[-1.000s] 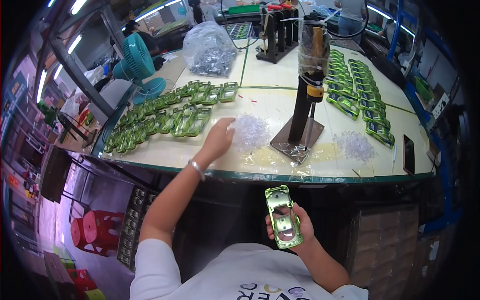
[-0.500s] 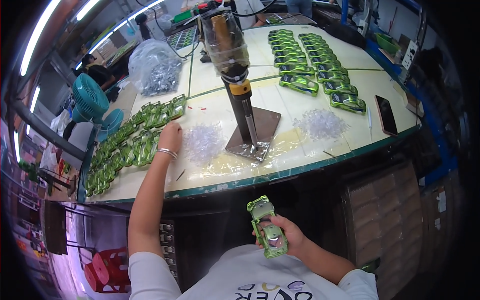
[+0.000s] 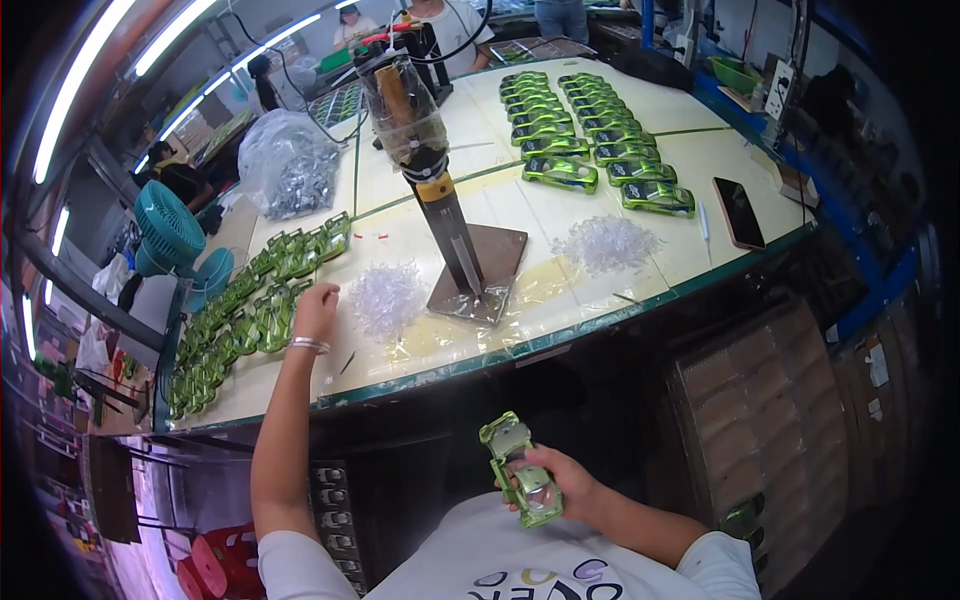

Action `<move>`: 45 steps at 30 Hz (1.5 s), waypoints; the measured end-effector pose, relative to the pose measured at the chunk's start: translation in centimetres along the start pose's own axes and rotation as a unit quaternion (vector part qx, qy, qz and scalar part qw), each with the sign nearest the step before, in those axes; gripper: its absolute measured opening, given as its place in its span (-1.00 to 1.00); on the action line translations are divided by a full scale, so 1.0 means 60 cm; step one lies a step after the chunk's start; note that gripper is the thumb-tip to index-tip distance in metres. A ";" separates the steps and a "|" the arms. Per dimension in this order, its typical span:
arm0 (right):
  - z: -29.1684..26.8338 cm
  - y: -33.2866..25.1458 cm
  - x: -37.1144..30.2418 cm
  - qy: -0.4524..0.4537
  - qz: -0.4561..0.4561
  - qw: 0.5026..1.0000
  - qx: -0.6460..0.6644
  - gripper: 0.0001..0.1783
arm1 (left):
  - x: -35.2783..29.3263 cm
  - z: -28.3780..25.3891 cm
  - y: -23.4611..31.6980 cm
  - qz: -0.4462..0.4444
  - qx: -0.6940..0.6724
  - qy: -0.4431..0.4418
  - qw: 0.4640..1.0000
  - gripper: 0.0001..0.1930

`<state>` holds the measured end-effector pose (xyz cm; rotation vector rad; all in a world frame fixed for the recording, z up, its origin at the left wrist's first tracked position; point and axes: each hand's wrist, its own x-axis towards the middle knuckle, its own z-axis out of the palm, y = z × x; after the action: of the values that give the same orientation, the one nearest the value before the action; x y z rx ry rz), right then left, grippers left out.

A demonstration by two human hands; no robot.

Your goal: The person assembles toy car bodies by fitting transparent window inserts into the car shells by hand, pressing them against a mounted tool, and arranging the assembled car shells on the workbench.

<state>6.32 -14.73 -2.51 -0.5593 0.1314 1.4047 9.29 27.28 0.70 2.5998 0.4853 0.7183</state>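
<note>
My right hand (image 3: 568,482) is wrapped round a green toy car body shell (image 3: 512,447), held in front of my shirt below the table edge. Its hollow inner side faces up. My left hand (image 3: 316,314) reaches over the table, fingers drawn together. It lies between rows of green car shells (image 3: 243,323) and a heap of small clear plastic pieces (image 3: 386,300); anything in its fingertips is too small to make out. A black upright tool with a yellow collar (image 3: 436,190) stands on a brown metal plate (image 3: 505,262) beyond the heap.
Another clear heap (image 3: 608,245) lies right of the plate. Farther back stand rows of green cars (image 3: 560,173), with a white pen-like tool (image 3: 704,222) and a phone (image 3: 739,213) beside them. A bag of parts (image 3: 290,165) and a teal fan (image 3: 170,222) are left. People are in the background.
My view has shifted slightly. My left hand has drawn back a little toward me along the clear heap. My right hand keeps hold of the car shell.
</note>
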 end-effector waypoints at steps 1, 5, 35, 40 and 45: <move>-0.008 -0.005 0.001 0.003 0.010 0.999 0.036 -0.52 | -0.010 0.000 0.002 -0.069 -0.069 -0.048 0.994 -0.88; 0.007 -0.056 -0.015 -0.105 -0.117 0.970 0.187 -0.33 | -0.080 -0.021 0.065 -0.173 -0.242 -0.061 0.953 -0.92; 0.024 -0.100 -0.065 -0.310 -0.346 0.884 -0.049 0.04 | -0.129 -0.066 0.081 -0.116 -0.070 -0.153 0.979 -0.95; 0.039 -0.094 -0.062 -0.321 -0.338 0.885 -0.013 -0.07 | -0.143 -0.073 0.107 -0.147 -0.127 -0.096 0.976 -0.86; 0.043 -0.095 -0.050 -0.100 -0.283 0.943 -0.146 -0.03 | -0.203 -0.057 0.205 -0.189 -0.393 -0.078 0.896 -0.88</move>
<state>10.61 -16.60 2.59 -0.6315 -0.3846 0.9100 0.32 12.49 4.05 1.7155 0.4969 0.4355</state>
